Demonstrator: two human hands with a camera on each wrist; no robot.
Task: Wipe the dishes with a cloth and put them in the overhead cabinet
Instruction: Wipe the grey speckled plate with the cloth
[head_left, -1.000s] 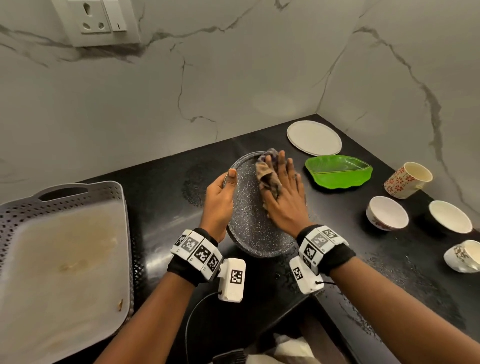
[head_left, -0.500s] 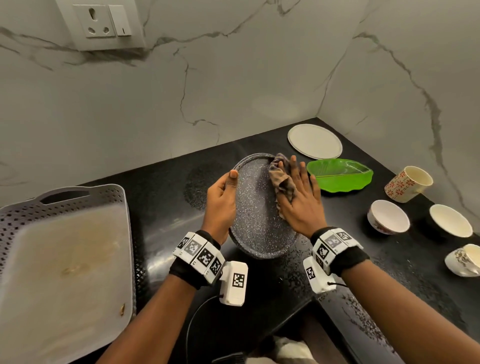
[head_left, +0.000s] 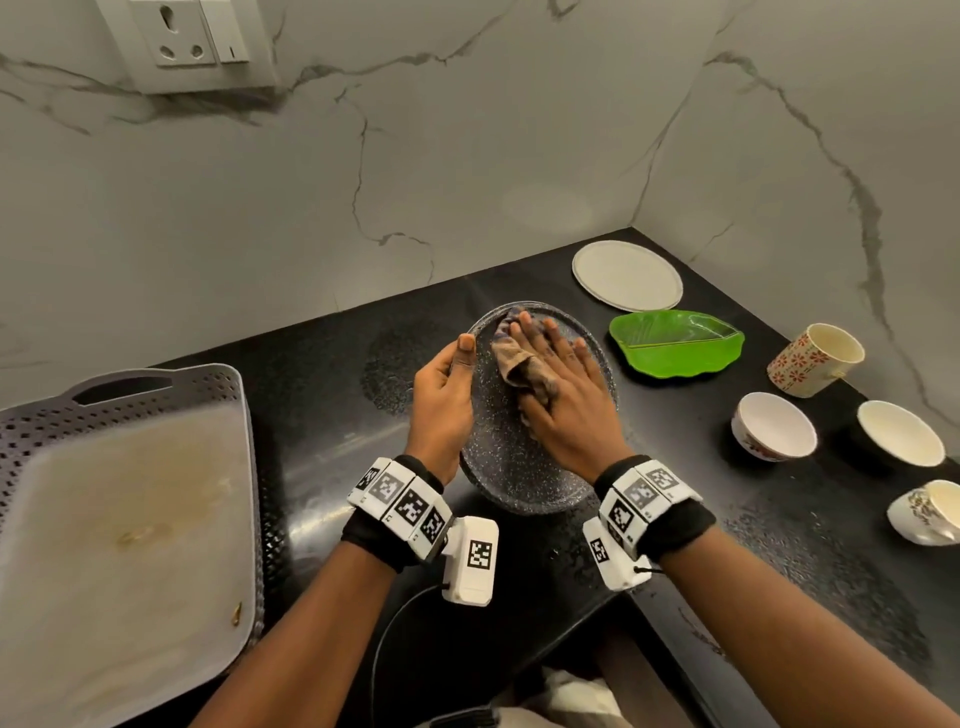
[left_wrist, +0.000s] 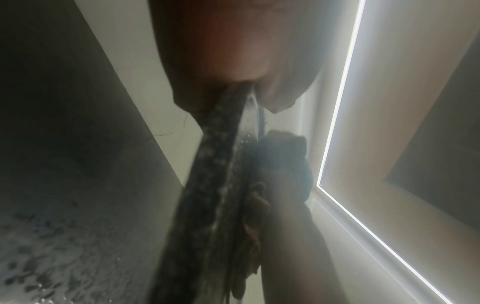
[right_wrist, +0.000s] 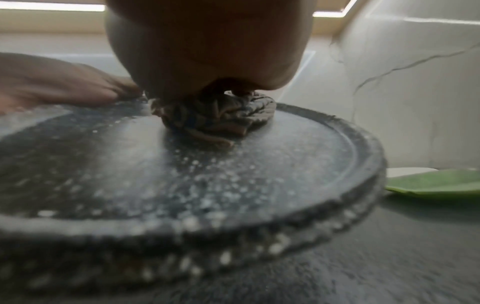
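A dark speckled round plate (head_left: 506, 462) is held tilted above the black counter in the head view. My left hand (head_left: 441, 389) grips its left rim, thumb on the upper face. My right hand (head_left: 561, 384) lies flat with straight fingers on a crumpled brown-and-blue cloth (head_left: 519, 358), pressing it onto the plate's face. The right wrist view shows the cloth (right_wrist: 215, 117) bunched under my palm on the plate (right_wrist: 233, 185). Edge-on in the left wrist view, the plate (left_wrist: 207, 185) runs out from my left hand, with the cloth (left_wrist: 283, 164) on its right side.
On the counter to the right lie a white plate (head_left: 627, 275), a green leaf-shaped dish (head_left: 675, 345), a flowered cup (head_left: 815, 358), two white bowls (head_left: 774, 426) (head_left: 900, 434) and a cup on its side (head_left: 927, 512). A grey perforated tray (head_left: 156, 395) sits at left. Marble walls meet behind.
My right hand has slid the cloth across the plate's face, toward the right rim and then back toward the upper middle. The left hand keeps its grip on the rim.
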